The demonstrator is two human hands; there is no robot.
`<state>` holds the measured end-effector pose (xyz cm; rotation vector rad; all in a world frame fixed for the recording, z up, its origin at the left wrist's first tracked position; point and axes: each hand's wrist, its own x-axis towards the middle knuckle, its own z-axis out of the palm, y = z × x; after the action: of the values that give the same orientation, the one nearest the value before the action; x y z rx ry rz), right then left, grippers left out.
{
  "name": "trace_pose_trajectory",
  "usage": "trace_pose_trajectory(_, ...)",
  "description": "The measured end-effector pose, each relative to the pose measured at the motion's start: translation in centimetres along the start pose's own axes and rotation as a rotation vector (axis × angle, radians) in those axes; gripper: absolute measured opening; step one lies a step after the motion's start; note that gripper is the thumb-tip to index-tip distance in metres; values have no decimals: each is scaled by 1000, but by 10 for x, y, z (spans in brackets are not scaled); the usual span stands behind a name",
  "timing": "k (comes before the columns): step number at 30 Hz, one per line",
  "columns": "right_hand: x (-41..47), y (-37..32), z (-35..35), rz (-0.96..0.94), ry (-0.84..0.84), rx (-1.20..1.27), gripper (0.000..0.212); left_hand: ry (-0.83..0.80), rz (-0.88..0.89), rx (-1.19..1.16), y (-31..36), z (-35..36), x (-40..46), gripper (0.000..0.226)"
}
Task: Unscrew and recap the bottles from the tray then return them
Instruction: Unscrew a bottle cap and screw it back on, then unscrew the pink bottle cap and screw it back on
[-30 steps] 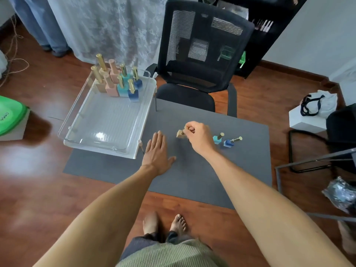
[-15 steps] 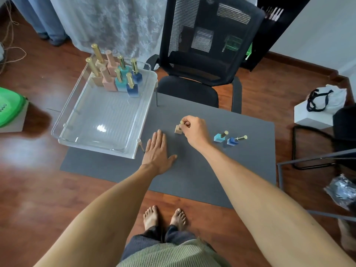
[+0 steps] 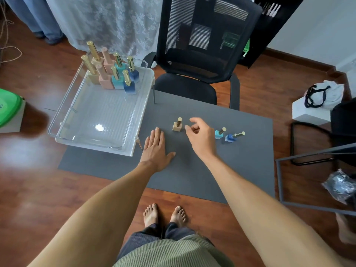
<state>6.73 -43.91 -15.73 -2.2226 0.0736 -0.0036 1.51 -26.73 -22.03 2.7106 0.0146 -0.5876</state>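
The right hand has let go of the small beige square bottle with a gold cap, which it pinched by the cap half a second ago; its grip is now loose, fingers slightly curled and holding nothing, just to the right of the bottle and apart from it. The beige bottle stands upright and capped on the dark grey mat that covers the worktop. The left hand stays flat on the mat, fingers straight and together, unchanged from before.

The clear plastic tray sits on short legs at the mat's left edge. In its far corner stand eight bottles in a tight cluster: beige, pink, teal and blue, all with tall caps, most of them gold. The rest of the tray floor is bare.

To the right of the right hand, a teal bottle with a gold cap and a blue bottle with a gold cap stand on the mat close together. A black mesh office chair stands behind the worktop. A green lid lies at the far left.
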Motion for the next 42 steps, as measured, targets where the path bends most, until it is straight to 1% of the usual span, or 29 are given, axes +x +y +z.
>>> trace_pose_trajectory(3, -21, 18, -7, 39, 95, 53, 12, 4, 3, -1, 1, 0, 0, 96)
trace_pose_trajectory(5, -28, 29, -9, 78, 118, 53, 11, 7, 3, -3, 1, -1, 0, 96)
trace_pose_trajectory(8, -31, 41, -11, 162, 86, 39, 25, 15, 4, -3, 0, -1, -1, 96)
trace_pose_trajectory(11, -24, 47, -12, 206, 28, 31, 36, 17, 5, 0, -1, 1, 0, 95)
trace_pose_trajectory(14, -10, 48, -10, 230, -24, 17, 40, 17, 8, 3, -2, 2, 1, 95)
trace_pose_trajectory(17, 4, 48, -7, 257, -65, 54, 43, 24, 9, 6, -2, 4, 1, 95)
trace_pose_trajectory(19, 10, 48, -5, 251, -67, 69, 39, 23, 4, -3, -2, 4, 1, 95)
trace_pose_trajectory(22, 15, 50, -3, 241, -76, 37, 22, 24, 3, -7, -2, 5, 2, 95)
trace_pose_trajectory(25, 16, 51, -4, 239, -89, 41, 11, 26, 5, -11, -3, 5, 1, 95)
trace_pose_trajectory(32, 9, 46, -13, 215, -83, 72, 10, 7, 3, -14, -2, 2, 0, 94)
trace_pose_trajectory(37, -5, 40, -21, 207, -60, 115, 9, -38, 11, -5, -2, -9, -3, 92)
trace_pose_trajectory(39, -11, 34, -26, 223, -70, 155, 8, -61, 11, -28, 1, -16, -4, 86)
trace_pose_trajectory(42, -20, 22, -37, 219, -93, 202, 6, -30, 22, -108, 6, -29, -6, 56)
